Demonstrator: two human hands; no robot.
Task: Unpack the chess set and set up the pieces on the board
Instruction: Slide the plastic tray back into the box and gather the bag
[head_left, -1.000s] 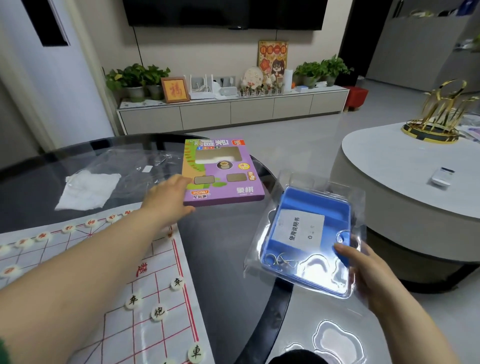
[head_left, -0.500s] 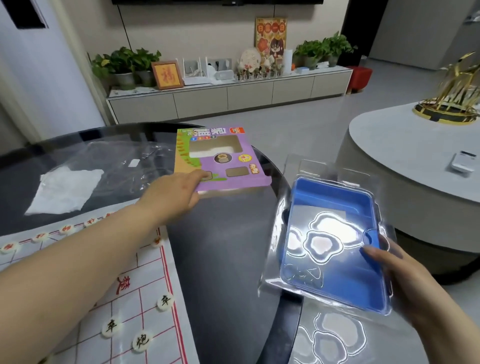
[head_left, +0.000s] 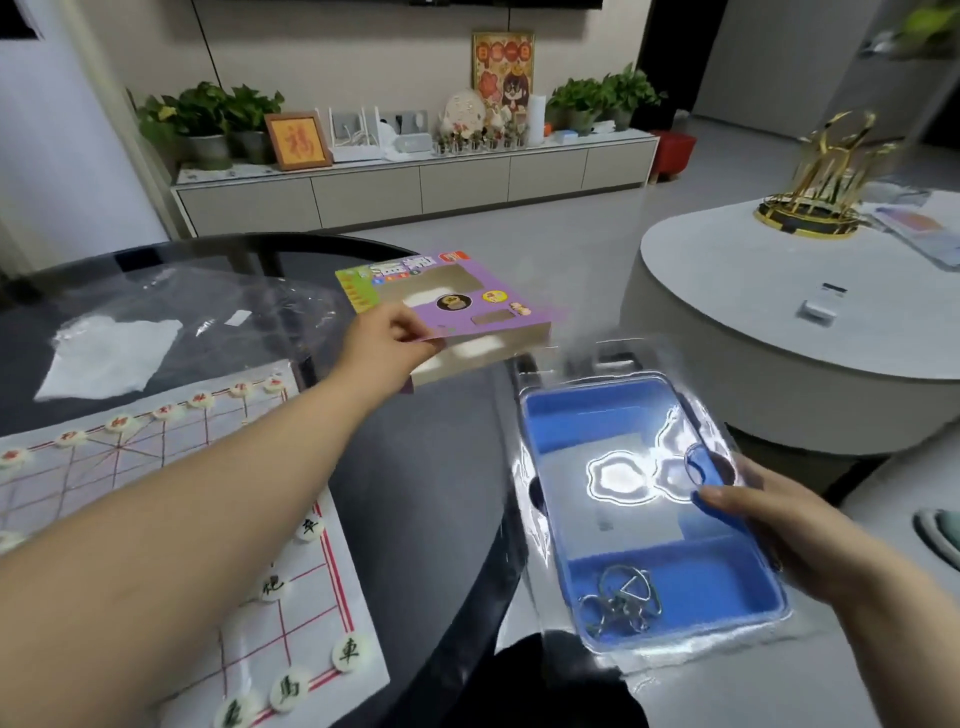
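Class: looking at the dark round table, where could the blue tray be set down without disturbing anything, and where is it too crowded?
Free: the dark table strip between the chess board and the table's right edge, below the purple box. Crowded: the board with its pieces, and the far-left corner with plastic wrap and white paper.

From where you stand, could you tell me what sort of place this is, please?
Most likely a home living room: a long low media cabinet with potted plants and a framed picture, and a rounded white coffee table beside the dark glass table.
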